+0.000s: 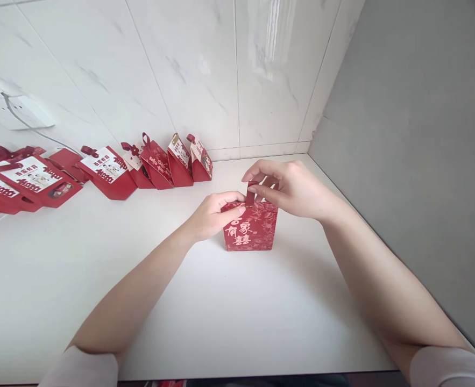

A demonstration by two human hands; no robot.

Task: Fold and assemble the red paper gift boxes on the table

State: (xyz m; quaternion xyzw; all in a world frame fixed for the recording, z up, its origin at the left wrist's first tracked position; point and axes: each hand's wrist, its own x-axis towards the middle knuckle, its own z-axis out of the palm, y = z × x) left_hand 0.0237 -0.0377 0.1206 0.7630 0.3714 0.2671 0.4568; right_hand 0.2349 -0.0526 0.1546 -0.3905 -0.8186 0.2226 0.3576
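A red gift box [257, 231] with pink characters and a floral print stands upright on the white table. My left hand [217, 215] pinches its top left edge, thumb on the front face and fingers behind. A dark red ribbon loop [250, 194] rises from the middle of the top edge. My right hand [285, 188] holds that loop between thumb and fingers, just above the box. The back of the box and some of my fingertips are hidden.
Several finished-looking red gift boxes [156, 166] with ribbon loops line the tiled wall [197, 70], reaching to the far left. A cable [27, 124] runs from a wall socket [23, 112] behind them. A grey panel [406, 161] bounds the right side.
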